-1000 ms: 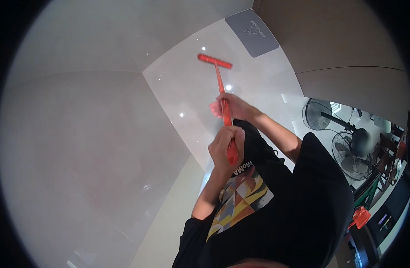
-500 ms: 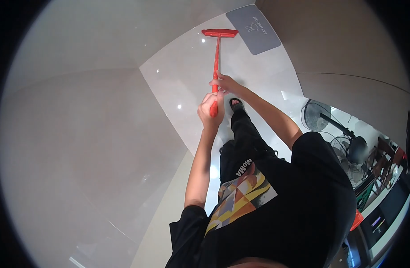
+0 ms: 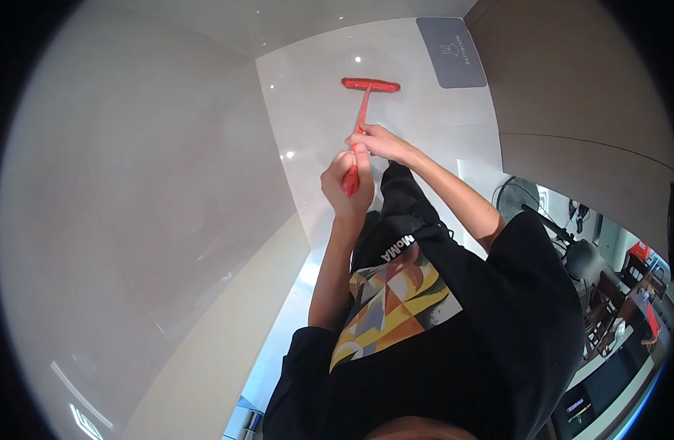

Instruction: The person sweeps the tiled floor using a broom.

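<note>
A red broom (image 3: 363, 110) with a long handle and a wide head (image 3: 371, 85) stretches out ahead of me over the light, glossy floor (image 3: 308, 110). Short bristles show along the head's far edge. My left hand (image 3: 347, 182) is wrapped round the thick end of the handle, close to my body. Further along, my right hand (image 3: 381, 141) grips the handle just beyond the left one, its fingers curled round it. Beneath my hands are my legs in black trousers (image 3: 404, 198).
A grey bathroom mat (image 3: 452, 53) lies at the far right, against a brown panel (image 3: 572, 88). A glossy wall (image 3: 146, 183) runs along the left. On the right stand a fan (image 3: 519, 196) and dark wooden furniture (image 3: 608, 293).
The broom head has come back toward me and away from the mat, tilting so its bristles show. My view has shifted, and my sandalled foot is now out of sight.
</note>
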`<state>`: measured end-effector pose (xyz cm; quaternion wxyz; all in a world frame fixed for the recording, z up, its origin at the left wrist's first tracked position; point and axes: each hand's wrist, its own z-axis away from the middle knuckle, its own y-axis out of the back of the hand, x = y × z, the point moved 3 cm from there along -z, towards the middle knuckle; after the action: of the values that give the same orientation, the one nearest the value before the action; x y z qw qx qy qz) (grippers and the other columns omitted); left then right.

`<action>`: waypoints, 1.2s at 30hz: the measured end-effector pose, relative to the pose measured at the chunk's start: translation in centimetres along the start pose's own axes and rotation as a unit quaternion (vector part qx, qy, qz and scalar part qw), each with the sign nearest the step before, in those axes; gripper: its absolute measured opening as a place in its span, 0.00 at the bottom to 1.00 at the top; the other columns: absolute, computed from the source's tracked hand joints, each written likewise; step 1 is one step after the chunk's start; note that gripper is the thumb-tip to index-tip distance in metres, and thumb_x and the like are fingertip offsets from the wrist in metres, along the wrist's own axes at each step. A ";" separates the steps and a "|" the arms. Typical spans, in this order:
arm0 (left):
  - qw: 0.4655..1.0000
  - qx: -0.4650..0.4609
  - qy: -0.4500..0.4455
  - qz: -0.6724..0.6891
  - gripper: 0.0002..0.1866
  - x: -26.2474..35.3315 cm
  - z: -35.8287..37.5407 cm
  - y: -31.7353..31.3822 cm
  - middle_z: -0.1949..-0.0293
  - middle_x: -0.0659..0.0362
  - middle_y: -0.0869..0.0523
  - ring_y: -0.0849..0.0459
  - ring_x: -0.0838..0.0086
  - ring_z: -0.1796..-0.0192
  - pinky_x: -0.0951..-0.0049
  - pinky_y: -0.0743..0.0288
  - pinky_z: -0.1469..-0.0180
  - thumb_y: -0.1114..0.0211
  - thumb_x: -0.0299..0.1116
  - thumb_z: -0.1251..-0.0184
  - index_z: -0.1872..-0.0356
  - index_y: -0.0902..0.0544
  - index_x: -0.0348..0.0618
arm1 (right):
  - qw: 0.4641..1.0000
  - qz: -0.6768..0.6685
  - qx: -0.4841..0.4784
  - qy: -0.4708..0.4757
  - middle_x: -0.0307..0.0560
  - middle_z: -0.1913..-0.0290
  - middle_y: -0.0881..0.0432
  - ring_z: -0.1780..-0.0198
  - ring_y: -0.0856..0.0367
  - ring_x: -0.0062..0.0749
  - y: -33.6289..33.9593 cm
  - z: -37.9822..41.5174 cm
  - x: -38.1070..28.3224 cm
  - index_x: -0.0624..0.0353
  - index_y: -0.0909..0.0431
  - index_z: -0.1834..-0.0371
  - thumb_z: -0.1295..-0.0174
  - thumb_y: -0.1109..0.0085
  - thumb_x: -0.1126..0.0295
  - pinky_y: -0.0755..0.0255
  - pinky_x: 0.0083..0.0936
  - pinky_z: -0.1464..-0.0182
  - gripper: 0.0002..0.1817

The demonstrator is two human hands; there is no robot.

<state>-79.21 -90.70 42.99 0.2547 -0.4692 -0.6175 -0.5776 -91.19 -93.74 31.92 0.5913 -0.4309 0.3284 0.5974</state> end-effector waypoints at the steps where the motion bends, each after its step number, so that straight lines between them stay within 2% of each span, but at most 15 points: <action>1: 1.000 -0.012 -0.010 -0.020 0.18 0.0 0.5 0.4 0.85 0.57 0.28 0.36 0.79 0.81 0.73 0.43 0.78 0.39 0.28 0.32 0.83 0.28 0.33 | 0.999 0.036 -0.030 -0.007 0.47 0.62 0.23 0.61 0.25 0.28 -0.5 0.1 0.5 0.71 0.31 0.48 0.43 0.43 0.50 0.30 0.25 0.57 0.33; 3: 0.999 0.018 -0.034 -0.003 0.19 0.8 0.7 0.6 0.85 0.56 0.29 0.37 0.77 0.83 0.71 0.44 0.78 0.39 0.28 0.33 0.85 0.30 0.34 | 0.998 0.042 -0.036 -0.034 0.48 0.59 0.22 0.60 0.23 0.29 -0.9 0.6 0.3 0.70 0.30 0.47 0.43 0.44 0.51 0.28 0.25 0.55 0.32; 5: 0.999 -0.004 -0.032 -0.015 0.17 2.1 -0.4 0.7 0.82 0.51 0.25 0.28 0.60 0.84 0.66 0.38 0.78 0.39 0.28 0.35 0.84 0.29 0.36 | 0.997 -0.017 -0.005 -0.072 0.48 0.57 0.22 0.57 0.21 0.31 -0.6 1.3 -1.9 0.67 0.28 0.46 0.42 0.46 0.52 0.27 0.27 0.50 0.30; 9: 0.999 -0.012 -0.035 -0.002 0.16 7.3 -6.1 2.6 0.82 0.54 0.27 0.29 0.62 0.83 0.67 0.37 0.79 0.36 0.25 0.38 0.83 0.30 0.36 | 0.989 -0.092 -0.045 -0.108 0.43 0.58 0.22 0.57 0.21 0.27 0.7 0.6 -9.7 0.65 0.27 0.45 0.41 0.44 0.59 0.24 0.26 0.50 0.25; 10: 0.999 -0.018 -0.035 -0.003 0.16 9.0 -7.9 3.7 0.81 0.55 0.26 0.28 0.63 0.83 0.69 0.36 0.78 0.34 0.25 0.39 0.83 0.30 0.36 | 0.985 -0.119 -0.035 -0.117 0.42 0.59 0.22 0.59 0.21 0.24 0.8 0.4 -12.0 0.65 0.26 0.47 0.41 0.43 0.64 0.24 0.22 0.55 0.21; 13: 0.998 -0.040 -0.001 0.041 0.15 14.9 -12.7 8.0 0.79 0.56 0.21 0.27 0.72 0.80 0.74 0.35 0.75 0.36 0.25 0.35 0.82 0.27 0.34 | 0.978 -0.169 -0.015 -0.119 0.41 0.62 0.21 0.62 0.22 0.23 0.1 0.8 -20.2 0.65 0.25 0.49 0.41 0.42 0.67 0.26 0.19 0.58 0.18; 15: 0.999 -0.034 0.011 0.041 0.14 18.0 -15.5 11.2 0.78 0.56 0.20 0.27 0.72 0.79 0.75 0.34 0.74 0.35 0.26 0.35 0.81 0.26 0.35 | 0.973 -0.193 -0.005 -0.127 0.41 0.63 0.21 0.63 0.23 0.21 -1.4 0.8 -25.4 0.65 0.25 0.50 0.40 0.41 0.69 0.29 0.18 0.61 0.17; 18: 0.999 -0.006 -0.013 0.032 0.11 19.9 -17.9 16.0 0.77 0.55 0.20 0.25 0.70 0.79 0.74 0.33 0.74 0.35 0.26 0.36 0.78 0.25 0.36 | 0.976 -0.204 0.015 -0.078 0.40 0.64 0.22 0.64 0.24 0.20 -4.9 -0.3 -30.0 0.64 0.24 0.52 0.40 0.41 0.69 0.30 0.18 0.62 0.15; 20: 0.998 -0.003 -0.051 0.028 0.11 18.6 -18.0 19.0 0.77 0.55 0.20 0.24 0.67 0.79 0.73 0.32 0.74 0.34 0.26 0.38 0.78 0.25 0.36 | 0.973 -0.222 0.026 -0.049 0.40 0.64 0.23 0.65 0.25 0.19 -8.3 -1.6 -29.7 0.63 0.24 0.54 0.41 0.41 0.70 0.30 0.17 0.63 0.13; 22: 0.995 -0.009 -0.098 0.019 0.11 16.2 -16.3 21.7 0.77 0.54 0.20 0.21 0.62 0.78 0.70 0.29 0.74 0.31 0.27 0.42 0.78 0.25 0.37 | 0.963 -0.265 0.055 0.004 0.39 0.66 0.23 0.67 0.25 0.20 -12.3 -2.4 -27.5 0.60 0.23 0.59 0.41 0.42 0.72 0.31 0.17 0.65 0.08; 25: 0.992 -0.006 -0.125 0.006 0.12 10.1 -11.8 24.1 0.78 0.56 0.20 0.20 0.62 0.77 0.69 0.28 0.74 0.29 0.29 0.44 0.78 0.24 0.38 | 0.958 -0.264 0.095 0.056 0.40 0.66 0.23 0.67 0.25 0.21 -17.6 -3.3 -22.6 0.60 0.24 0.60 0.41 0.43 0.73 0.30 0.18 0.65 0.07; 29: 0.992 0.020 -0.119 0.028 0.11 -1.7 -9.1 24.5 0.70 0.56 0.16 0.17 0.60 0.72 0.69 0.25 0.70 0.30 0.31 0.44 0.77 0.24 0.38 | 0.960 -0.237 0.132 0.073 0.43 0.64 0.22 0.65 0.23 0.25 -21.7 -10.2 -14.6 0.62 0.23 0.56 0.43 0.43 0.76 0.26 0.21 0.62 0.12; 32: 0.991 0.062 -0.116 -0.026 0.08 -15.1 -10.9 22.9 0.65 0.55 0.14 0.18 0.56 0.68 0.66 0.26 0.62 0.33 0.30 0.39 0.74 0.21 0.38 | 0.966 -0.234 0.102 0.047 0.44 0.63 0.21 0.66 0.22 0.27 -23.4 -21.6 -6.0 0.66 0.28 0.41 0.46 0.42 0.74 0.26 0.23 0.61 0.25; 34: 0.988 0.089 -0.114 -0.055 0.07 -24.1 -12.7 21.5 0.64 0.55 0.14 0.18 0.56 0.69 0.65 0.27 0.61 0.34 0.30 0.39 0.74 0.20 0.38 | 0.994 -0.036 0.103 -0.021 0.45 0.62 0.21 0.66 0.21 0.28 -23.6 -30.2 -1.1 0.68 0.32 0.35 0.52 0.38 0.73 0.26 0.20 0.61 0.36; 36: 0.988 0.120 -0.059 -0.075 0.08 -31.7 -12.1 20.6 0.63 0.55 0.13 0.19 0.56 0.70 0.65 0.28 0.61 0.35 0.29 0.38 0.75 0.20 0.39 | 0.995 0.027 0.072 -0.063 0.45 0.64 0.21 0.66 0.21 0.28 -25.2 -35.5 4.4 0.68 0.35 0.33 0.53 0.37 0.70 0.26 0.18 0.62 0.39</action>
<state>-50.39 -113.45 28.06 0.2286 -0.4210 -0.7296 -0.4881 -61.42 -121.72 16.26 0.6236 -0.3400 0.3440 0.6141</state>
